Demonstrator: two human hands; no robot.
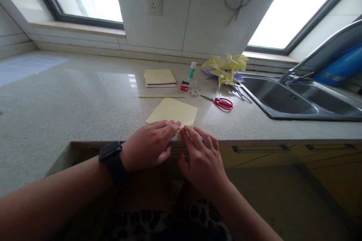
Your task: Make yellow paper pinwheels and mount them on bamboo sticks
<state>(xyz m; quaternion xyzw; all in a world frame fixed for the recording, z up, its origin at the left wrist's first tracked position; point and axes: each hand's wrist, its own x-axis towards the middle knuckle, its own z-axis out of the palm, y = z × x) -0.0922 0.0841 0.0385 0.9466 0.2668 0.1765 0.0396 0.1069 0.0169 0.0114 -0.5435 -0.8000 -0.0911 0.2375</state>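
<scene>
A square sheet of pale yellow paper (175,110) lies turned at an angle near the counter's front edge. My left hand (149,144), with a black watch on the wrist, presses its fingers together on the near left part of the sheet. Against the near right side, the bent fingertips of my right hand (202,154) hold the paper down. A small folded bit of the near edge shows between the two hands; the rest of that edge is hidden under my fingers. Both thumbs stay low, off the sheet. Just beyond it lies a thin yellow stick (161,96).
Behind are a stack of yellow paper (160,77), a glue stick (192,70), a small red box (184,85) and a clear tape roll (194,93). Red-handled scissors (223,103) lie rightward, near yellow pinwheels (227,68) and a steel sink (271,116). Printed sheets (28,66) lie far left.
</scene>
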